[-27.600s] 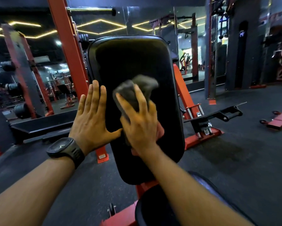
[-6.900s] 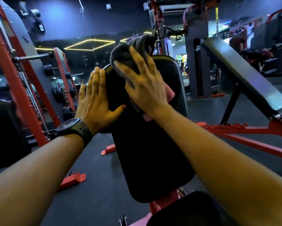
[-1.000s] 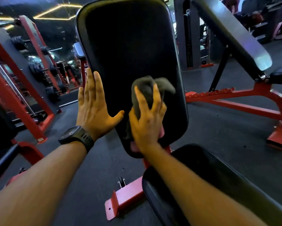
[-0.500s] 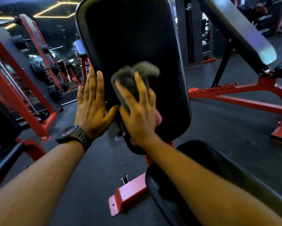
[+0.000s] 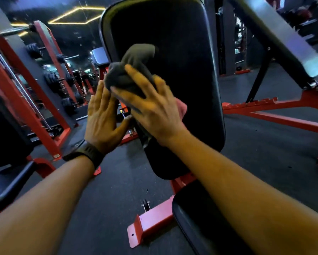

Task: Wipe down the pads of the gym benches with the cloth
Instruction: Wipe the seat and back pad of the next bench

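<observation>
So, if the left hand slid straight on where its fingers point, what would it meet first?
Probably the crumpled dark grey cloth, just above the fingertips of the left hand; depth is unclear.

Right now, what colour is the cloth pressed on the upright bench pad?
The cloth is dark grey, with pink showing beside the right hand; the head view shows it.

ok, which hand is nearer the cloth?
Right. The right hand presses on the cloth against the back pad; the left hand rests on the pad's left edge, just beside the cloth.
</observation>
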A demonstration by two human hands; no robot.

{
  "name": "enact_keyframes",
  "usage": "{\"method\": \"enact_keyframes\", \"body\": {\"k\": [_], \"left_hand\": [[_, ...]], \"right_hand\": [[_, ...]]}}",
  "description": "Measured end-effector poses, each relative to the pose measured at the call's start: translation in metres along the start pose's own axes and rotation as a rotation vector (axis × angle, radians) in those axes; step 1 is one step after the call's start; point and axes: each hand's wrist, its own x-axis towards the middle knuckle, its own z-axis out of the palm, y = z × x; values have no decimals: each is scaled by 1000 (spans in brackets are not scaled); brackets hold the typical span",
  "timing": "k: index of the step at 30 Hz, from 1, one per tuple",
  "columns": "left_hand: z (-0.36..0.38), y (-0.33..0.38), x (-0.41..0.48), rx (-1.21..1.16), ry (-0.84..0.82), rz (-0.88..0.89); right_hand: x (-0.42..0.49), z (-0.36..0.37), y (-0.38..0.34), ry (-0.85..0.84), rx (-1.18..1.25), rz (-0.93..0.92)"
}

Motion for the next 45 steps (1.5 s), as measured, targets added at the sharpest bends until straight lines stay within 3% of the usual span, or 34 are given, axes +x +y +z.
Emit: {"method": "enact_keyframes", "body": {"k": [2, 3, 6, 7, 8, 11, 14, 16, 18, 21, 22, 23, 25, 28, 30, 35, 37, 40, 43, 45], "left_hand": [[1, 0, 2, 55, -35, 27], [3, 4, 2, 63, -34, 13], [12, 17, -7, 98, -32, -24], [15, 20, -10, 123, -38, -20], [18, 24, -12, 141, -44, -15], [22, 34, -19, 107, -32, -31], [26, 39, -23, 72, -20, -61], [28, 38, -25, 96, -41, -59], [27, 38, -28, 139, -64, -53], [29, 41, -34, 146, -71, -48], [30, 43, -36, 134, -77, -50], [31, 46, -38, 120, -85, -54], [34, 48, -40, 108, -93, -64], [36, 48, -42, 125, -97, -67], [37, 48, -44, 135, -99, -58], [44, 50, -52, 135, -95, -43], [46, 51, -52, 127, -83, -45], [48, 52, -52, 147, -86, -59], [49, 50, -52, 195, -78, -57], [49, 49, -52, 200, -69, -59]], "right_hand": [[-5, 0, 16, 31, -24, 87], [-17, -1, 20, 72, -28, 223], [-75, 0, -1, 200, 69, 868], [-94, 2, -19, 208, 82, 977], [-109, 4, -40, 180, 70, 978], [-112, 3, -70, 56, 78, 629], [-88, -3, -24, 55, 45, 360], [-94, -7, 1, 26, -12, 364], [-117, -7, 7, 81, -5, 688], [-142, 1, -31, 247, 63, 1390], [-142, 5, -51, 269, 70, 1481], [-139, 5, -71, 264, 84, 1465], [-132, 4, -99, 171, 107, 1229], [-128, 2, -72, 116, 128, 1005], [-134, 3, -39, 185, 67, 1032], [-150, 7, -51, 383, 102, 1621], [-150, 7, -86, 334, 128, 1570], [-142, 5, -105, 199, 161, 1278], [-117, 0, -42, 194, 132, 1065], [-114, -4, -2, 259, 39, 1131]]}}
